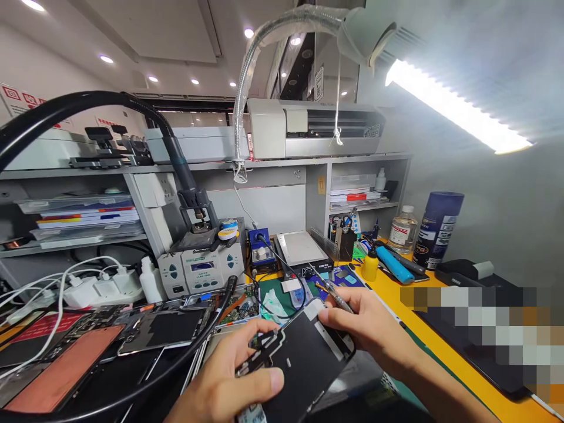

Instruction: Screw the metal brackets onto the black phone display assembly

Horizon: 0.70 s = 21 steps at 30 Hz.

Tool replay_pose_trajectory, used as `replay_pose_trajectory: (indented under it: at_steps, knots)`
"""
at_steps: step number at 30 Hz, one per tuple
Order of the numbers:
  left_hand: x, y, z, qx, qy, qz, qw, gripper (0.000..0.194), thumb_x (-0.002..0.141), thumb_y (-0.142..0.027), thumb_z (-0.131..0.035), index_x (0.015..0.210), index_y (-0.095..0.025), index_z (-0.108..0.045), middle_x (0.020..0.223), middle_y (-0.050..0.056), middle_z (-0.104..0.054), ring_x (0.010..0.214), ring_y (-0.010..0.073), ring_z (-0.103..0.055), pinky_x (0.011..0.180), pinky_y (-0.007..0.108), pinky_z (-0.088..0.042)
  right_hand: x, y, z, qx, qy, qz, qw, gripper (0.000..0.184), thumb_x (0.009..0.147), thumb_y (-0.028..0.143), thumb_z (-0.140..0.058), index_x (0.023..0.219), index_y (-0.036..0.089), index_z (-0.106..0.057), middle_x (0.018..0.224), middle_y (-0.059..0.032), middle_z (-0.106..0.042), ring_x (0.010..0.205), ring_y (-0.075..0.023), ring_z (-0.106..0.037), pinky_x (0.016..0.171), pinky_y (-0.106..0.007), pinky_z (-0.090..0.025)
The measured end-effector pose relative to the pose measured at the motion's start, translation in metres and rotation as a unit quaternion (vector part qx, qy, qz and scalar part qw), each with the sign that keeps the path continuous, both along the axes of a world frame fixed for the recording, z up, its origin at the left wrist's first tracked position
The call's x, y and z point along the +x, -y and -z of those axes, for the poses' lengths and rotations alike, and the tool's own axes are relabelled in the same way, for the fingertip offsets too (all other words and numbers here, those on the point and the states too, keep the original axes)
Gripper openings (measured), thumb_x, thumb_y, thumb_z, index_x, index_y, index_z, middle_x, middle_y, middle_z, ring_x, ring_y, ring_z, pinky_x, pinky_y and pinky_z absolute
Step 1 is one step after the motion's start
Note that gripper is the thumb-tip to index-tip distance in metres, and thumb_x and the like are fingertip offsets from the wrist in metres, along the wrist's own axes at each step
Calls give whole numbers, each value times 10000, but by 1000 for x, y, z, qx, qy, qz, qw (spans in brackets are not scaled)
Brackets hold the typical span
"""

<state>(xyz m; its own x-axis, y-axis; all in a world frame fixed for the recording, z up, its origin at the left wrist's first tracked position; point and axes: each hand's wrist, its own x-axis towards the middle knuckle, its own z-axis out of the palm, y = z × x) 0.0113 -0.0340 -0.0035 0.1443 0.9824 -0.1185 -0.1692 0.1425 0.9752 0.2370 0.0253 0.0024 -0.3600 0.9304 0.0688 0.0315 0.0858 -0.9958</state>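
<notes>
A flat black phone part [304, 358], which looks like a screen assembly, is tilted between my two hands. Along its left edge run small flex cables and connectors [267, 349]. My left hand [229, 376] grips that side, thumb pressed on the black face and fingers curled around the edge. On the upper right edge, my right hand [368, 323] rests its thumb. The same hand also holds a slim metal tool [337, 296], its thin tip pointing up and left. Whether that tool is a pair of tweezers or a knife I cannot tell.
Behind stand a hot-air station [205, 267], a heating plate [299, 248] and a yellow bottle [370, 267]. Left lie phone parts [163, 329] and a copper-coloured panel [66, 373]. A black hose [194, 346] crosses the left front. A lit lamp [458, 106] hangs overhead.
</notes>
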Motion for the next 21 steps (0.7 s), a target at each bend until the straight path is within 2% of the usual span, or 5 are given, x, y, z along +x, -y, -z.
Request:
replay_pose_trajectory:
  at_steps: [5, 10, 15, 18, 21]
  knots:
    - [-7, -11, -16, -48, 87, -60, 993, 411, 709, -285, -793, 1078, -128, -705, 841, 110, -760, 576, 222, -707, 504, 326, -595, 0, -4, 1, -59, -41, -6, 997, 387, 771, 427, -688, 667, 235, -369, 505, 129, -241, 440, -63, -115, 418, -239, -74]
    - [3, -13, -11, 13, 164, -126, 978, 142, 784, -225, -752, 896, -145, -713, 978, 83, -760, 831, 222, -718, 696, 341, -618, -13, 1, 7, -59, -42, -46, 996, 429, 742, 450, -730, 625, 233, -379, 445, 142, -238, 406, -52, -111, 404, -246, -77]
    - [24, -8, -5, 34, 165, -144, 975, 635, 802, -264, -755, 1389, -240, -514, 1169, 67, -751, 1011, 271, -719, 804, 361, -591, -31, 13, 14, -18, -15, -92, 995, 424, 763, 485, -765, 616, 189, -499, 498, 104, -324, 447, -57, -212, 440, -248, -134]
    - [25, -7, -3, 27, 141, -151, 978, 753, 770, -262, -784, 1448, -255, -457, 1173, 73, -755, 1028, 291, -721, 806, 364, -595, -33, 14, 18, 19, -10, -109, 994, 496, 743, 524, -793, 565, 176, -488, 543, 85, -344, 513, -69, -255, 476, -239, -184]
    - [16, -11, -2, -4, 108, -172, 979, 709, 732, -218, -798, 1389, -251, -533, 1094, 55, -785, 947, 292, -748, 736, 345, -618, -29, 8, 21, 48, -17, -81, 995, 504, 869, 610, -638, 635, 167, -578, 524, 89, -319, 491, -74, -242, 472, -243, -177]
